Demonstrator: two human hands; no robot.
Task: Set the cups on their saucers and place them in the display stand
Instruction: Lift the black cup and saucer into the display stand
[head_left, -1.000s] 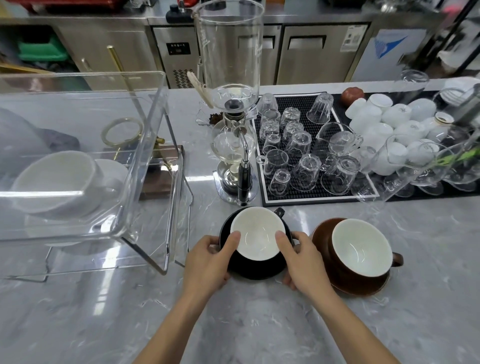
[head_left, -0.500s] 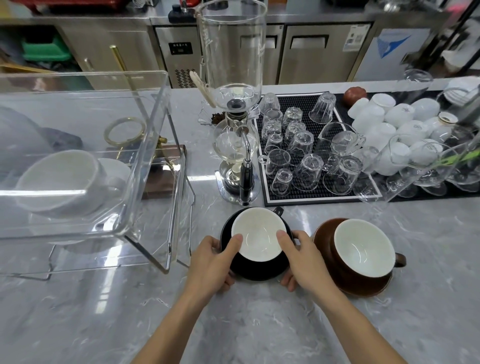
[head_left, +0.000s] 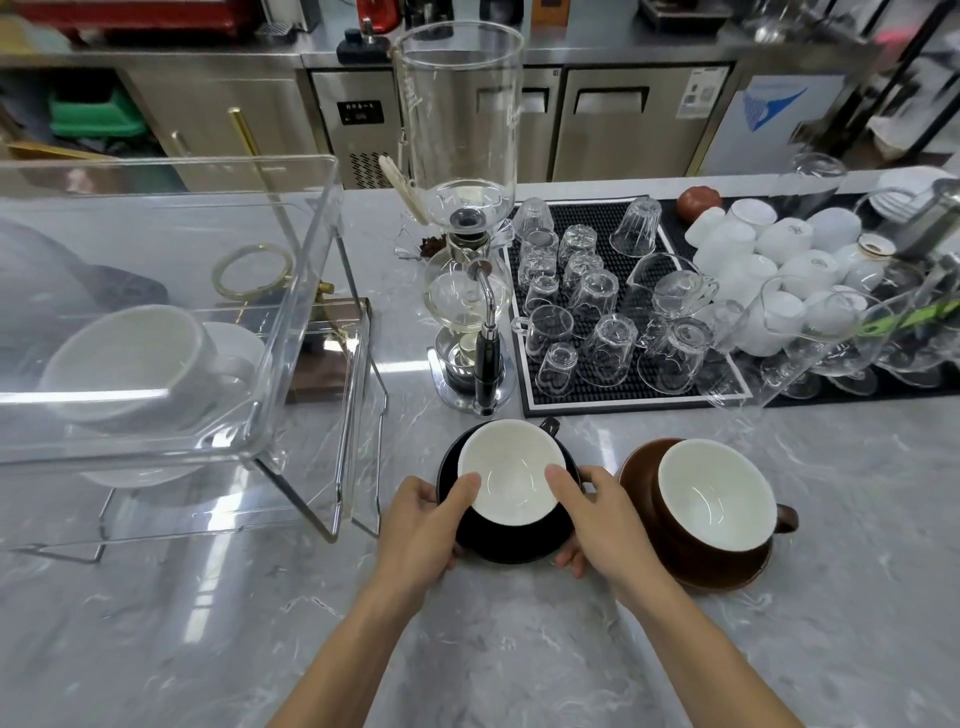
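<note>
Little has changed over the last second: your left hand and right hand still clasp the black saucer, thumbs on the black cup. It sits on the counter, beside the display stand; lifting seems next.

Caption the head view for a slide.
Both hands, left and right, grip the black cup and saucer beside the clear display stand.

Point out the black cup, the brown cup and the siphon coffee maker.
black cup (head_left: 511, 470): head view, white inside of the bowl.
brown cup (head_left: 717, 493): head view, white inside of the bowl.
siphon coffee maker (head_left: 460, 104): head view, tall glass upper chamber.
</note>
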